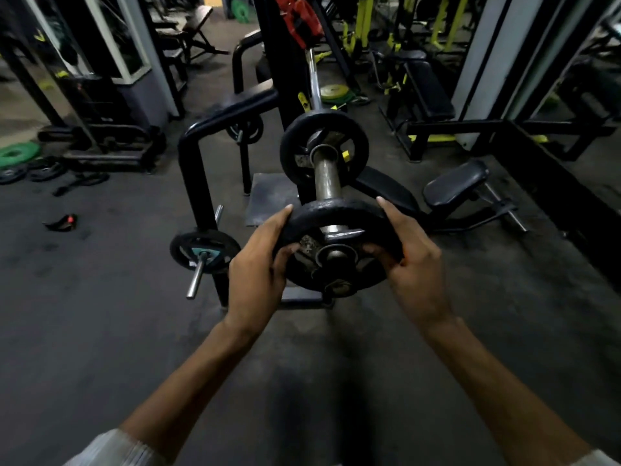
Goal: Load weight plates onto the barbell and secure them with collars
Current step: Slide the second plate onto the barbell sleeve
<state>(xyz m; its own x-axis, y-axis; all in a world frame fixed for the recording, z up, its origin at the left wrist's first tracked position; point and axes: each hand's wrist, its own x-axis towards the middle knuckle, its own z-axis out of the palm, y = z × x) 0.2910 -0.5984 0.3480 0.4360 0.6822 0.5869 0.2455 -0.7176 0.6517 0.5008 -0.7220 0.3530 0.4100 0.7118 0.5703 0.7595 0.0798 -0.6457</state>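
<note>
The barbell sleeve (327,178) points toward me from a black rack. A black weight plate (336,213) sits at the near end of the sleeve, its hole around the steel. My left hand (258,267) grips its left rim and my right hand (411,260) grips its right rim, fingers hooked through the plate's openings. Farther up the sleeve, a second black plate (324,151) rests against the bar's collar stop. The chrome shaft (314,85) runs away behind it. No collar is in view on the sleeve.
A black storage frame (198,153) stands left, with a small plate (205,252) on its steel peg. A padded seat (455,183) lies to the right. Green and black plates (20,156) lie on the floor far left, beside a small red-tipped object (64,222).
</note>
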